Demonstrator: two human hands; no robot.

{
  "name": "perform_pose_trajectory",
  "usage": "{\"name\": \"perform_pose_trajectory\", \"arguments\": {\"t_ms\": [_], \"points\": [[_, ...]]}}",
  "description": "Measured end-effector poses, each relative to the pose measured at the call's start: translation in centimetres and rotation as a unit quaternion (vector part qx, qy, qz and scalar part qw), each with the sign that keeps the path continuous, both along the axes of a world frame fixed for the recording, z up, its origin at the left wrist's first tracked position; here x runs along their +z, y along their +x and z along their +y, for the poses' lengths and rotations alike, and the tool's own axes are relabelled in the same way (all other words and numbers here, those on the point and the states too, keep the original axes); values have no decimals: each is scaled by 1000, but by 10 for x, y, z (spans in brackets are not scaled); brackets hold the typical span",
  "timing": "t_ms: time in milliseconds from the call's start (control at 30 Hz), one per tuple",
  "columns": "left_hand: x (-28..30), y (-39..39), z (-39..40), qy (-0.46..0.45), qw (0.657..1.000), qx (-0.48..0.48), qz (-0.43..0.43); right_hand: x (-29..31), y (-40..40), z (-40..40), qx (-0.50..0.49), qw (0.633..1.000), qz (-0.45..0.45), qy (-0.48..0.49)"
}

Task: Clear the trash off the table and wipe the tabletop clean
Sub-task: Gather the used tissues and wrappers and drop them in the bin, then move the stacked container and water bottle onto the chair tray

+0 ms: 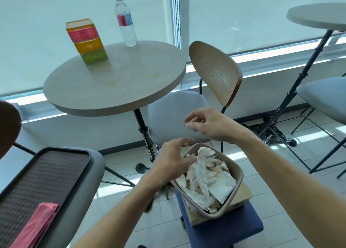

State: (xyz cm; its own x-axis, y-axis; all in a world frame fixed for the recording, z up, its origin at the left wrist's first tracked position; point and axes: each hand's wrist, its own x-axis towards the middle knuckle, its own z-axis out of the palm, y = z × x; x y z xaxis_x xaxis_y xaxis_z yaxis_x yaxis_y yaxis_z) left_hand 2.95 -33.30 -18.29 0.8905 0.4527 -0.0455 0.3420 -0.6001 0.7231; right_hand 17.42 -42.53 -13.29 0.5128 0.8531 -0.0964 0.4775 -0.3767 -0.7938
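Sunlit window blinds back the round table (112, 83). Crumpled tissues (204, 174), light and soft, fill the bin (240, 174) just beneath the loosely spread left hand (172, 161); nothing is held by the half-curled right hand (207, 124). The pink cloth (35, 227), limp, could be pinched anywhere.

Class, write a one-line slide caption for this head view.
Both hands, left and right, hover over a bin of crumpled tissues beside the round table.
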Motion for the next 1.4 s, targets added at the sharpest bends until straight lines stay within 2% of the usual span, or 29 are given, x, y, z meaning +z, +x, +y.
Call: {"name": "perform_pose_trajectory", "arguments": {"t_ms": [267, 500, 800, 1067, 1300, 1400], "points": [[104, -24, 82, 33, 987, 54, -147, 53, -8, 75, -7, 994, -10, 106], [151, -42, 179, 2, 973, 132, -190, 89, -14, 158, -25, 990, -16, 139], [172, -54, 294, -91, 956, 215, -180, 110, -8, 259, -53, 987, 33, 145], [179, -43, 358, -138, 942, 235, -194, 116, -2, 324, -65, 987, 44, 141], [172, -16, 399, -167, 928, 274, -191, 119, 11, 377, -96, 980, 105, 140], [170, 1, 417, -188, 916, 301, -184, 117, 27, 402, -103, 972, 160, 137]]}}
